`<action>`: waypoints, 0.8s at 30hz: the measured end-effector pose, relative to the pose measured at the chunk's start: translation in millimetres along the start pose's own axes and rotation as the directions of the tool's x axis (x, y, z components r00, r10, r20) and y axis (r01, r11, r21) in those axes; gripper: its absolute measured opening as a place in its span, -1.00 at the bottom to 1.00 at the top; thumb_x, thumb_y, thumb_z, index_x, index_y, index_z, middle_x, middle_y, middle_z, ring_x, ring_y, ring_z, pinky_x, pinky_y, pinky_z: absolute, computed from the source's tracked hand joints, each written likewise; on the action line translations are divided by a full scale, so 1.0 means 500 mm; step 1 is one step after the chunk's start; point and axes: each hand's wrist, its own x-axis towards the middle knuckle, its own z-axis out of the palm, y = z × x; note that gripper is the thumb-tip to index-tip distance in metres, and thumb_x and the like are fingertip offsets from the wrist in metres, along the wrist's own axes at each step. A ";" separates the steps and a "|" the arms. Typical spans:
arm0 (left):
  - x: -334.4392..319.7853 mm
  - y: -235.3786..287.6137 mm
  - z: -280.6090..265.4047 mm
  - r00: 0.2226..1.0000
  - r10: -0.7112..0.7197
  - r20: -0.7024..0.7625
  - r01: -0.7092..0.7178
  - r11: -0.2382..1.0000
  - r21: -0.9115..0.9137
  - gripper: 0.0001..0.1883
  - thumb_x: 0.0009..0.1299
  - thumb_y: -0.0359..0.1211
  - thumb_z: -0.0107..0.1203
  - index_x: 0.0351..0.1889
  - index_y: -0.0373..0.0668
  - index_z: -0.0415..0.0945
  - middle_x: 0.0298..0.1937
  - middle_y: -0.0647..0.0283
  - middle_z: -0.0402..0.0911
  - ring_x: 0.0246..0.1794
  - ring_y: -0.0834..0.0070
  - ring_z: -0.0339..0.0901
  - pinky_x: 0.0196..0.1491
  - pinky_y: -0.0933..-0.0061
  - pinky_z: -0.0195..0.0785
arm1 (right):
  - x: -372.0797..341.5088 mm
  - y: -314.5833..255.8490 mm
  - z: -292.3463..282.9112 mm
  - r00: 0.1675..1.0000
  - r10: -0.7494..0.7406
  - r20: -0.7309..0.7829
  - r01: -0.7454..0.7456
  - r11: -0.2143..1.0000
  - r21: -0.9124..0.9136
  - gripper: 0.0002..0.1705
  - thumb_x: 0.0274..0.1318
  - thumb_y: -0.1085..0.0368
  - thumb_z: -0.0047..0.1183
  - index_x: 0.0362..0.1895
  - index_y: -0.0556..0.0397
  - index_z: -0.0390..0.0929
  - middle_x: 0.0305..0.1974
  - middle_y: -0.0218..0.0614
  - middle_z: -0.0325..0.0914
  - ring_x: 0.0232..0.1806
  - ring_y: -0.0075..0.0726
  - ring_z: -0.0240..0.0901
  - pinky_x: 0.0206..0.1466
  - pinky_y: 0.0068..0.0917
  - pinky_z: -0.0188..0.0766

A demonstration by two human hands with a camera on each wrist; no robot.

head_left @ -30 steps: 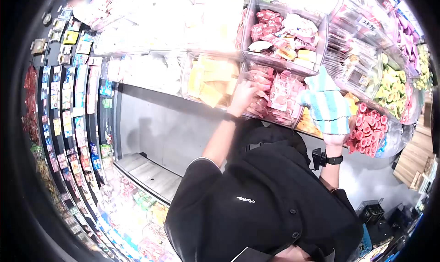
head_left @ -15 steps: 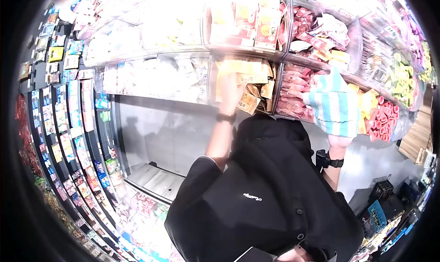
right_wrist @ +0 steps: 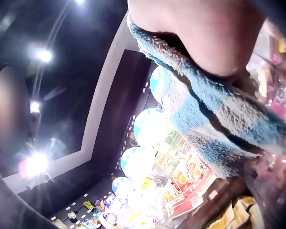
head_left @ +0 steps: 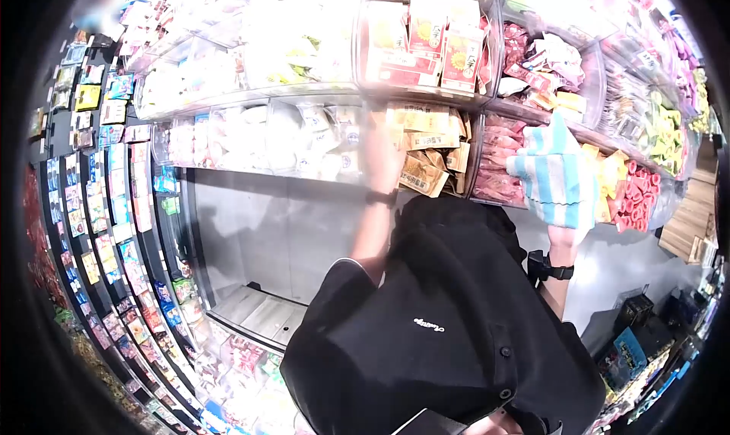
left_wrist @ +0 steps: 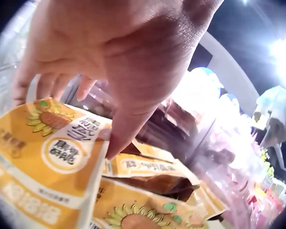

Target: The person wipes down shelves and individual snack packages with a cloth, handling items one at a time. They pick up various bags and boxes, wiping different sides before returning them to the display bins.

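In the head view my left hand (head_left: pixel 385 155), blurred, is at the left side of a bin of yellow packets (head_left: pixel 426 173). The left wrist view shows this hand (left_wrist: pixel 109 52) with its thumb against the right edge of a sunflower-printed yellow packet (left_wrist: pixel 52 152) and its fingers at the packet's top, pinching it. More yellow packets (left_wrist: pixel 138 210) lie beside it. A blue-and-white striped cloth (head_left: pixel 559 178) covers most of my right hand (head_left: pixel 563 236), over the pink packets (head_left: pixel 498 161). In the right wrist view the cloth (right_wrist: pixel 195 109) hides this hand's (right_wrist: pixel 205 33) fingers.
Behind stand bins of red-and-white packets (head_left: pixel 445 47) and mixed sweets (head_left: pixel 544 70). White packets (head_left: pixel 312 134) fill the bins to the left. Red rolled packets (head_left: pixel 637 198) are at the right. Clear bin walls divide the goods, and tall racks (head_left: pixel 106 230) line the far left.
My left hand has moved left from the pink packets to the yellow ones, then to that bin's left side. My right hand and the cloth stay beside the pink packets. The head view has shifted left.
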 end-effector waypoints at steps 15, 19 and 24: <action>-0.085 0.198 -0.159 0.879 0.282 0.385 0.474 -0.420 -0.774 -0.49 0.46 -0.31 -0.20 0.35 -0.15 0.01 0.17 0.16 0.38 0.10 0.37 0.41 0.16 0.35 0.27 | -0.045 0.157 0.162 0.667 0.399 0.629 0.143 0.760 -0.634 -0.50 0.22 0.29 -0.17 0.24 0.18 0.20 0.19 -0.12 0.27 0.18 -0.13 0.25 0.24 -0.24 0.16; -0.122 0.220 -0.122 0.907 0.349 0.236 0.282 -0.088 -0.955 -0.41 0.49 -0.31 -0.28 0.42 -0.16 -0.25 0.41 0.13 -0.05 0.39 0.38 -0.02 0.37 0.33 -0.14 | -0.048 0.205 0.171 0.173 0.174 0.969 0.888 0.399 -0.230 -0.51 0.13 0.40 -0.14 0.18 0.24 0.24 0.12 -0.12 0.30 0.15 -0.12 0.24 0.21 -0.25 0.14; -0.161 0.267 -0.120 0.897 0.436 0.071 0.108 -0.060 -0.992 -0.30 0.49 -0.13 -0.27 0.44 -0.21 -0.34 0.43 0.14 -0.07 0.41 0.32 -0.05 0.40 0.27 -0.20 | -0.011 0.226 0.197 0.604 0.061 0.795 0.518 0.728 -0.449 -0.49 0.24 0.34 -0.20 0.26 0.22 0.16 0.22 -0.14 0.19 0.24 -0.21 0.13 0.27 -0.36 0.09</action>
